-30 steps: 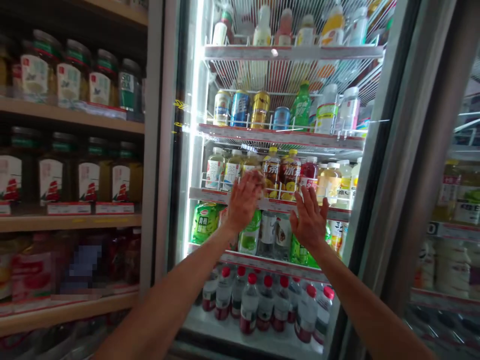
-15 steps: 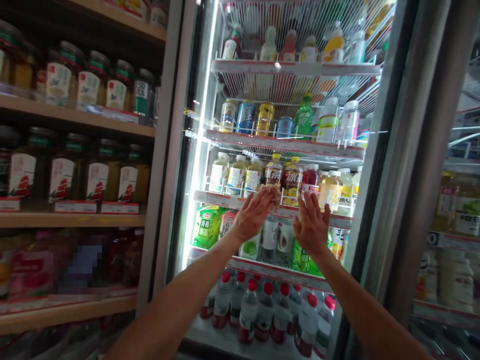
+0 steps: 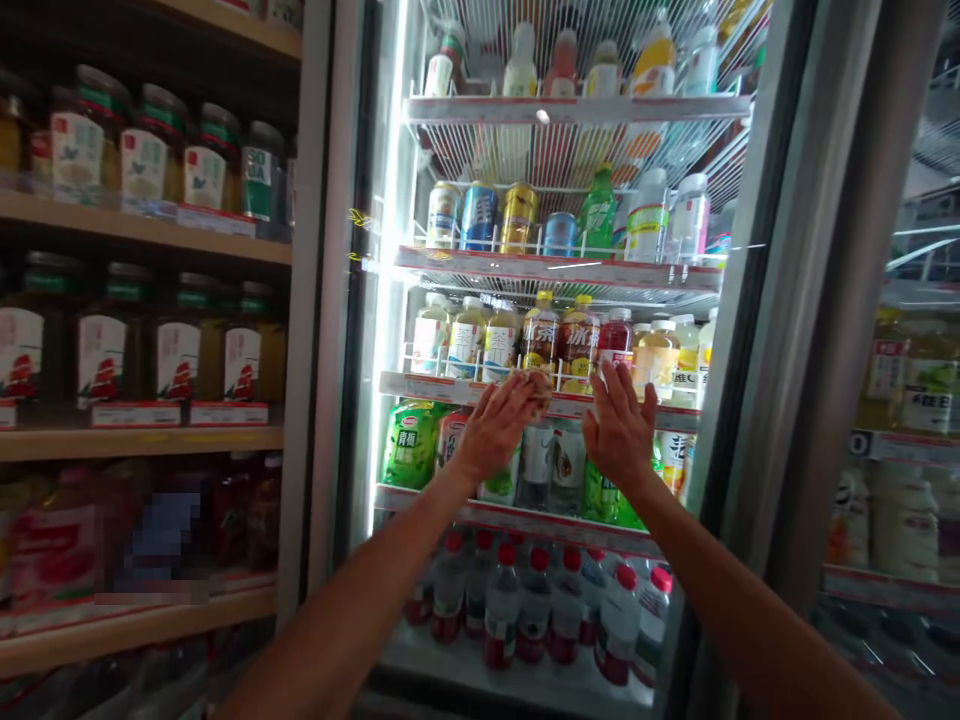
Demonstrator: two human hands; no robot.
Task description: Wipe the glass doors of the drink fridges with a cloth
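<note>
My left hand (image 3: 495, 428) presses a crumpled tan cloth (image 3: 537, 388) against the glass door (image 3: 457, 320) of a lit drinks cooler. Its fingers point up and to the right over the cloth. My right hand (image 3: 621, 425) rests flat on the same glass, with its fingers spread and nothing in it. Behind the glass, the brown tea bottles with yellow caps (image 3: 541, 330) stand just above the cloth. A bottle with a red cap (image 3: 616, 340) shows above my right fingertips. The hands and forearms hide some bottles on the shelf below.
Wooden shelves (image 3: 150, 438) with jars and bottles stand to the left. A metal door frame (image 3: 825, 300) rises on the right, beside another cooler section with bottles. Clear bottles with red caps (image 3: 502, 605) fill the cooler's bottom.
The view has tilted and shifted a little, so the shelves appear higher and farther left. My left hand and the cloth have slid slightly down the glass. My right hand stays flat against it.
</note>
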